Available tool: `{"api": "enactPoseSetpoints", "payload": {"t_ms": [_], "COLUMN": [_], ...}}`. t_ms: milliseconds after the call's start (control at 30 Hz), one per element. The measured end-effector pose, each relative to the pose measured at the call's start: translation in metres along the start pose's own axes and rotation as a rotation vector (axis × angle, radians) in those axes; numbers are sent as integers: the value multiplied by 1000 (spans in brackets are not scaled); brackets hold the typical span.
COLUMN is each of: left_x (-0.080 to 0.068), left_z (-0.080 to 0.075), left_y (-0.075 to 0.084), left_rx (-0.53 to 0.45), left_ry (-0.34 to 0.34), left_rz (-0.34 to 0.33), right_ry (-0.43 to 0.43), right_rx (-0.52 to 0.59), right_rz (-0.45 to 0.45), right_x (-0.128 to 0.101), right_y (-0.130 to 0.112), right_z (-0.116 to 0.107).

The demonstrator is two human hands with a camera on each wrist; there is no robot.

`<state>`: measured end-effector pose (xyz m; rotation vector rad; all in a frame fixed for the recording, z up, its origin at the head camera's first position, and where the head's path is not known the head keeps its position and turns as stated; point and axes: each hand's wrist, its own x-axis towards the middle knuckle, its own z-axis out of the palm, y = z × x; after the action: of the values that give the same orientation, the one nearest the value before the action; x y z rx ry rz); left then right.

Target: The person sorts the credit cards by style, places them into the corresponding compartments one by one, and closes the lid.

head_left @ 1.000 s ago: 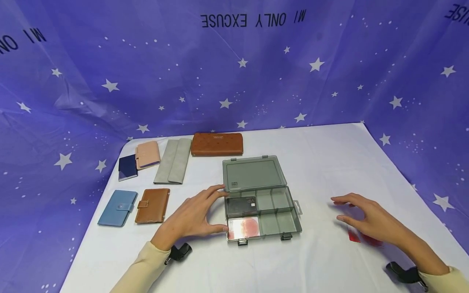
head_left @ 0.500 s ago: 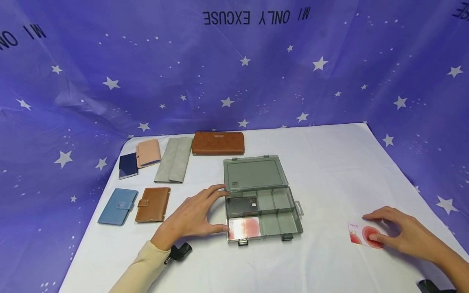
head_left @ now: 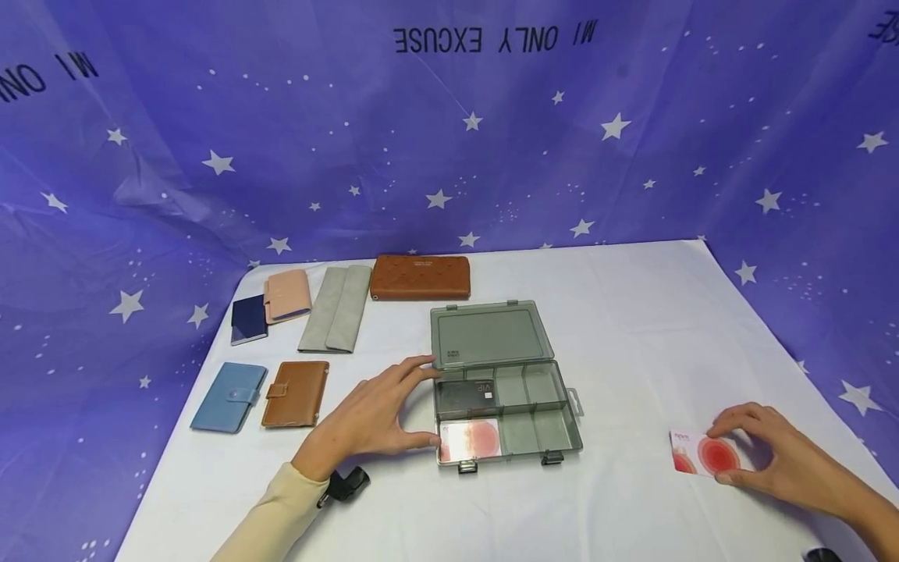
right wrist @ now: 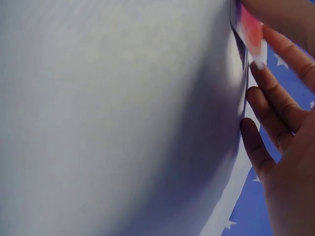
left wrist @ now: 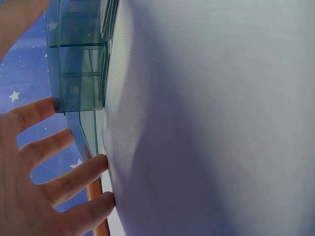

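Note:
A smoky grey clear box (head_left: 555, 425) lies open mid-table, its lid (head_left: 488, 334) folded back. One left compartment holds a black VIP card (head_left: 465, 394), the one in front a white card with a red circle (head_left: 469, 439). My left hand (head_left: 421, 402) rests with spread, straight fingers against the box's left side; the left wrist view shows those fingers (left wrist: 59, 177) beside the box wall (left wrist: 78, 59). Far to the right, my right hand (head_left: 723, 454) pinches the right end of another white and red card (head_left: 691, 453), thumb at the near edge. The right wrist view shows the card (right wrist: 252, 32) raised off the cloth.
Several wallets lie at the table's back left: a long brown one (head_left: 420, 277), a grey one (head_left: 335, 308), pink (head_left: 286, 295), navy (head_left: 248, 318), blue (head_left: 228, 386) and a small brown one (head_left: 295, 382). A purple starred backdrop (head_left: 632, 156) surrounds the white cloth (head_left: 632, 328).
My right hand moved right and nearer to me, came down on the white and red card, and now pinches it. The left hand and the box have stayed put.

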<state>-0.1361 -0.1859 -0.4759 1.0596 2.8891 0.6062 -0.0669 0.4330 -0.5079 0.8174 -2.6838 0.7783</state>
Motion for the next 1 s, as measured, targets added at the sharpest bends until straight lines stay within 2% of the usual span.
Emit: {"api": "enactPoseSetpoints", "payload": {"t_ms": [200,433,533,633,800,1000], "left_x": [-2,-2,-1,-1,0,-1], "left_z": [1,2,1,1,0,0], "left_y": [0,-1,0,0,-1,-1], "left_rx": [2,11,15,12,14,9], "left_ry": [9,20,21,23,12,7], "left_rz": [5,15,21,26,22,19], "right_ry": [24,69,76,62,89,113], "right_rx": [-23,-35,-7,41,139,199], "right_rz": [22,58,77,142,251,198], "right_x": [12,40,53,67,96,136], "right_y": [-3,-17,-25,-34,-60,-108], "right_z": [2,6,6,7,13,29]}}
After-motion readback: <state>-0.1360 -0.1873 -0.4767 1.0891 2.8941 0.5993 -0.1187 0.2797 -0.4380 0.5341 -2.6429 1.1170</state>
